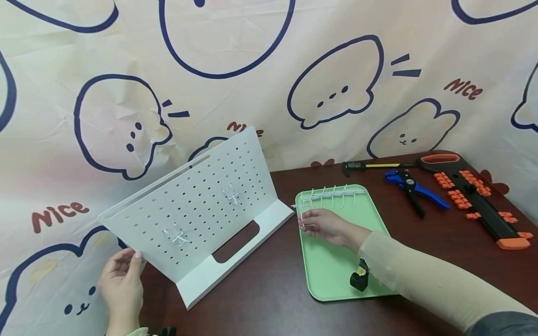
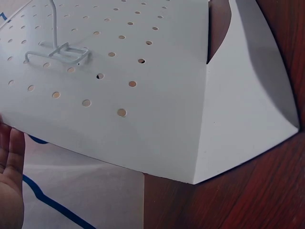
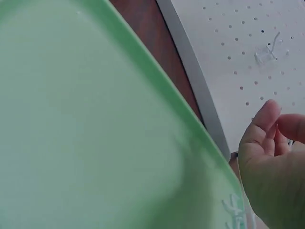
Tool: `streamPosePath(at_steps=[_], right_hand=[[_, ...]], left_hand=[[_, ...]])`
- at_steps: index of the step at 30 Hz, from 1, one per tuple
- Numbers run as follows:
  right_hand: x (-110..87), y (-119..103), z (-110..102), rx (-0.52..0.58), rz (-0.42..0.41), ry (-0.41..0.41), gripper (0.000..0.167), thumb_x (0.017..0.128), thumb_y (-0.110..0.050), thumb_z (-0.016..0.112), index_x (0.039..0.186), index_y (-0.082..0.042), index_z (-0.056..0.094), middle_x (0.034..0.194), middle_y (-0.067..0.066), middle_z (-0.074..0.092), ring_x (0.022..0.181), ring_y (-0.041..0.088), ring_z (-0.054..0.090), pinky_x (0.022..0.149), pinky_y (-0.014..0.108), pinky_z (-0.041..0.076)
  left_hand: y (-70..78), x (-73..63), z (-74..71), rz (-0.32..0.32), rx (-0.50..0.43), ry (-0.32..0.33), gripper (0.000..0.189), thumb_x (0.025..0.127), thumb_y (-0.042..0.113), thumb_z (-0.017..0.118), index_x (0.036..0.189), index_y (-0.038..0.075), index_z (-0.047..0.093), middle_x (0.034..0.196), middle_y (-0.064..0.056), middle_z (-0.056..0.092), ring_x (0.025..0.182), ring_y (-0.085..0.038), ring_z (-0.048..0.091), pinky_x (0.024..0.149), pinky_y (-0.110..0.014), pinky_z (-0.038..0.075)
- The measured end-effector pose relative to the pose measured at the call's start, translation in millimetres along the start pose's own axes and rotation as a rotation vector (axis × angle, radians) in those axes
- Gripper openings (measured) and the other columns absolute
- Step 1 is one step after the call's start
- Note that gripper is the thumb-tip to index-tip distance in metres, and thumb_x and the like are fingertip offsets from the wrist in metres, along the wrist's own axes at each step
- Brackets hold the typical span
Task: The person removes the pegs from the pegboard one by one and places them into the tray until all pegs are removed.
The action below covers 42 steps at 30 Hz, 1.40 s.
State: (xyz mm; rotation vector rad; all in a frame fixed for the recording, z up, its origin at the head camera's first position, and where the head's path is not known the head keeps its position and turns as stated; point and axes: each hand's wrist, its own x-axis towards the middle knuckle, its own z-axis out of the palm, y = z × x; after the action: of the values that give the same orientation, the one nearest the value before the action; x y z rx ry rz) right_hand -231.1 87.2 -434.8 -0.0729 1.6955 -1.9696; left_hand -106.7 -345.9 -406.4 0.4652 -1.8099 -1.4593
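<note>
A white pegboard [image 1: 201, 196] with a folded base stands tilted on the table, two white wire hooks fixed in its holes; one hook [image 2: 62, 52] is close in the left wrist view. My left hand [image 1: 123, 280] grips the board's left edge. At the left rim of the green tray [image 1: 336, 252], my right hand [image 1: 323, 226] pinches a white wire hook [image 1: 300, 215], mostly covered by the fingers. More white pegboard hooks [image 1: 332, 193] lie in a row at the tray's far end. In the right wrist view the thumb and fingertips meet beside the tray.
A small black tape measure [image 1: 360, 277] lies on the tray under the right forearm. To the right are a caliper [image 1: 378, 165], a blue-handled wire stripper [image 1: 414, 189] and a black tool with orange pieces [image 1: 475, 196]. A patterned cloth [image 1: 252, 102] hangs behind the dark table [image 1: 260, 298].
</note>
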Motion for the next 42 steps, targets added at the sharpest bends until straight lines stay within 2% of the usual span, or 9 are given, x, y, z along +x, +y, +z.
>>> streamPosePath(at_steps=[6, 10, 17, 27, 35, 42], right_hand=[[-2.1, 7.3, -7.2, 0.031, 0.021, 0.031, 0.032, 0.105, 0.002, 0.05, 0.133, 0.018, 0.047, 0.098, 0.005, 0.064, 0.082, 0.007, 0.062, 0.071, 0.016, 0.052], [-2.8, 11.5, -12.6, 0.039, 0.02, 0.052, 0.033, 0.105, 0.002, 0.051, 0.134, 0.018, 0.047, 0.099, 0.005, 0.065, 0.083, 0.007, 0.062, 0.071, 0.015, 0.052], [-3.7, 17.7, -19.0, 0.033, 0.032, 0.076, 0.029, 0.105, 0.003, 0.05, 0.13, 0.017, 0.049, 0.097, 0.006, 0.064, 0.083, 0.008, 0.063, 0.072, 0.017, 0.054], [-1.7, 23.8, -22.3, 0.021, 0.043, 0.091, 0.028, 0.105, 0.003, 0.049, 0.129, 0.017, 0.051, 0.096, 0.006, 0.065, 0.082, 0.009, 0.063, 0.071, 0.017, 0.054], [-3.5, 25.7, -24.4, 0.018, 0.011, 0.172, 0.022, 0.103, 0.005, 0.054, 0.122, 0.016, 0.053, 0.093, 0.008, 0.065, 0.08, 0.01, 0.065, 0.071, 0.019, 0.057], [-4.8, 28.1, -26.8, 0.009, 0.017, 0.206, 0.021, 0.103, 0.006, 0.054, 0.12, 0.017, 0.053, 0.098, 0.011, 0.065, 0.082, 0.011, 0.068, 0.077, 0.023, 0.06]], left_hand=[[-1.5, 0.0, 0.2, 0.002, 0.006, -0.005, 0.018, 0.099, -0.002, 0.065, 0.108, 0.013, 0.069, 0.095, 0.008, 0.064, 0.086, -0.005, 0.061, 0.078, -0.005, 0.05], [-2.3, 0.6, 0.5, 0.005, 0.022, 0.002, 0.019, 0.099, -0.002, 0.065, 0.107, 0.014, 0.069, 0.095, 0.008, 0.064, 0.086, -0.005, 0.061, 0.078, -0.005, 0.05], [-3.4, 2.0, 0.4, 0.021, 0.0, 0.002, 0.02, 0.099, -0.004, 0.064, 0.107, 0.014, 0.069, 0.094, 0.009, 0.065, 0.086, -0.006, 0.061, 0.079, -0.005, 0.05], [-0.7, 0.3, 1.3, 0.001, -0.041, 0.003, 0.019, 0.099, -0.004, 0.064, 0.107, 0.013, 0.07, 0.096, 0.007, 0.065, 0.086, -0.006, 0.061, 0.079, -0.006, 0.05], [0.2, -0.7, 2.5, 0.002, -0.012, 0.011, 0.019, 0.1, -0.002, 0.064, 0.106, 0.015, 0.069, 0.096, 0.007, 0.065, 0.087, -0.006, 0.061, 0.079, -0.005, 0.05], [-1.2, 0.0, 2.4, 0.012, 0.017, 0.016, 0.019, 0.1, -0.002, 0.064, 0.107, 0.015, 0.069, 0.097, 0.007, 0.064, 0.088, -0.007, 0.061, 0.08, -0.005, 0.049]])
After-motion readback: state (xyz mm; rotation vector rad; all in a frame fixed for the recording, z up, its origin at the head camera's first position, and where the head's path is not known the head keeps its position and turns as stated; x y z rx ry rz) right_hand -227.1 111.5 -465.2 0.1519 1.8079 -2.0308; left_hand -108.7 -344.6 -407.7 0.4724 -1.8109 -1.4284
